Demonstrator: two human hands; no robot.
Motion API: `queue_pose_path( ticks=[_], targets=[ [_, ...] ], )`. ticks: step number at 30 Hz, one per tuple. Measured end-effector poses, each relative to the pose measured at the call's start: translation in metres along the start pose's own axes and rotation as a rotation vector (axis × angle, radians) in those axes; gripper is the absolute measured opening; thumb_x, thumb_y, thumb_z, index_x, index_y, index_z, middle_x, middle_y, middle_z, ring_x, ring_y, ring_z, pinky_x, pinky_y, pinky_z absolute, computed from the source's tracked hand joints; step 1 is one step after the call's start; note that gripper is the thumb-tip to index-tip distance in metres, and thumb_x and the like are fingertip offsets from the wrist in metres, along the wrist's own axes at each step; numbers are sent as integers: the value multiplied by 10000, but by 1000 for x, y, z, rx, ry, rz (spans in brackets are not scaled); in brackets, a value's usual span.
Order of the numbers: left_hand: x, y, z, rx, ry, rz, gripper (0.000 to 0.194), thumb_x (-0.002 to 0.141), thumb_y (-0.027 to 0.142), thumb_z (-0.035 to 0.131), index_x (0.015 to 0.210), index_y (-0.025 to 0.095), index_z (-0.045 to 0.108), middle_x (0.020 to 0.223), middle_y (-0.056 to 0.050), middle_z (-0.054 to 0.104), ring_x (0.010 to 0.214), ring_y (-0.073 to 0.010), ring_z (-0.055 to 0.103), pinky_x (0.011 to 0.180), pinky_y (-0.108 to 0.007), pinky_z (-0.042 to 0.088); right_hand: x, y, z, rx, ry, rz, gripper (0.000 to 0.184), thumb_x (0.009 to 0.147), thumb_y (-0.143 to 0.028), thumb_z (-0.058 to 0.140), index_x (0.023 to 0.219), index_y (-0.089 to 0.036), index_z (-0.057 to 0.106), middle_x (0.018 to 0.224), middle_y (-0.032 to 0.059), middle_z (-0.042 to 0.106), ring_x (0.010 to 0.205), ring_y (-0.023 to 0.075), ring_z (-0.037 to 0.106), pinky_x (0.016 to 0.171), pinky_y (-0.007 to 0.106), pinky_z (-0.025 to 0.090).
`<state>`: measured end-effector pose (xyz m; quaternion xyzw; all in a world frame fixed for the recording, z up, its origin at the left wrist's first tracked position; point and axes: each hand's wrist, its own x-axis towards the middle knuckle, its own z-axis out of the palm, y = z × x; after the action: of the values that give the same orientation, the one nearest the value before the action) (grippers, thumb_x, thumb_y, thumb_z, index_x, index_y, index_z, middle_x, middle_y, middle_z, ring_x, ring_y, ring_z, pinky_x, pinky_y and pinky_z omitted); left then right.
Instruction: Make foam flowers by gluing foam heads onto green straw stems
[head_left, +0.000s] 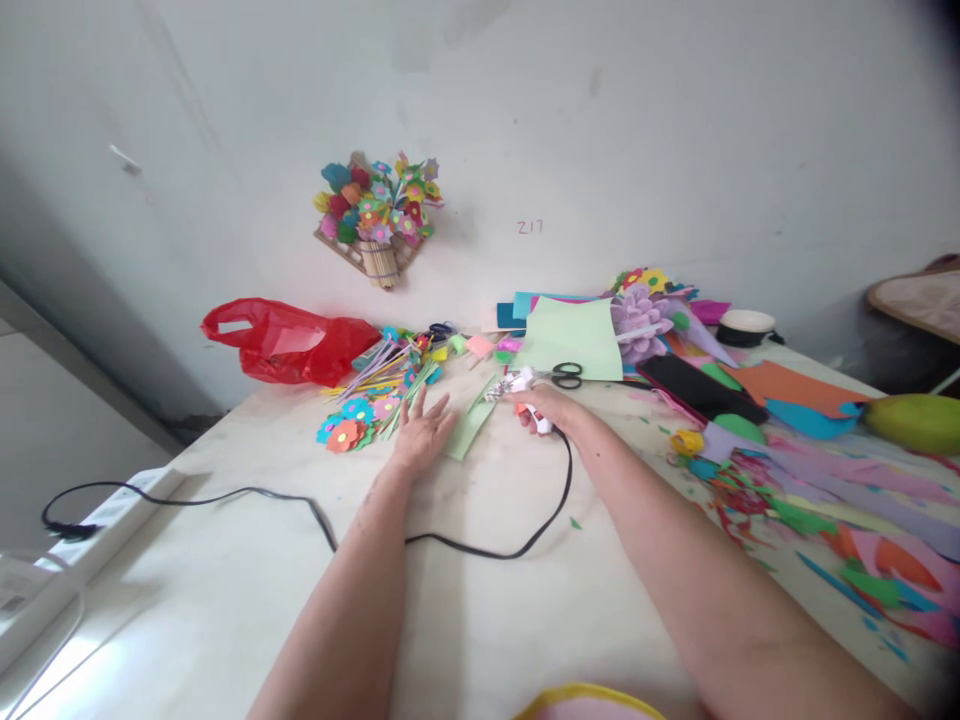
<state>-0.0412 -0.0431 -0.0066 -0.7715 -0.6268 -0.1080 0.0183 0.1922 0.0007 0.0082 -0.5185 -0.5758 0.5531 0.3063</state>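
Observation:
My right hand (551, 408) is closed round the handle of a small white hot glue gun (538, 420), whose nozzle points left over a light green strip (471, 432). The strip lies flat on the table. My left hand (426, 432) rests palm down with its fingers spread, its edge touching or very near the strip's left side. Just beyond the glue gun are black-handled scissors (568, 376), partly on a larger pale green sheet (574, 335). Flat flower cut-outs (352, 425) and thin stems (375, 375) lie left of my left hand.
The glue gun's black cord (480, 550) loops across the table to a white power strip (112, 515) at left. A red plastic bag (292, 345) sits at the back left. Coloured scraps (825, 520), a black phone (701, 388) and a tape roll (746, 325) occupy the right.

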Motion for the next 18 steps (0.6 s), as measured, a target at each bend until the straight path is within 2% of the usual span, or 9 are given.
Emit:
queue_pose_path(
  ticks=[3,8,14,18],
  targets=[
    [1,-6,4,14,71,-103,455,886,412,184,1233,347,471,1399,98,297,1336,-229,-61,1055,-520,-51,2,2,-1,8,-5,-5,361,669,-470,630,648,-129,517,436,10,545,314,92,477,271,179,351],
    [4,-1,12,104,120,-94,433,860,426,282,1240,331,466,1397,55,318,1333,-244,-79,1036,-550,-84,5,5,-1,16,-10,-2,357,676,-468,626,651,-129,517,441,11,547,314,95,479,280,183,355],
    [10,4,18,113,45,-112,460,850,454,266,1267,345,428,1416,38,285,1328,-266,-87,1015,-572,-102,5,4,-1,9,-10,-10,336,691,-445,614,641,-125,525,447,14,549,320,99,488,277,185,353],
    [9,4,15,103,-18,-127,474,840,465,263,1287,367,389,1437,51,227,1320,-285,-103,1003,-574,-113,3,2,-2,2,-7,-11,324,700,-432,606,647,-122,530,441,12,544,315,98,485,278,185,353]
  ],
)
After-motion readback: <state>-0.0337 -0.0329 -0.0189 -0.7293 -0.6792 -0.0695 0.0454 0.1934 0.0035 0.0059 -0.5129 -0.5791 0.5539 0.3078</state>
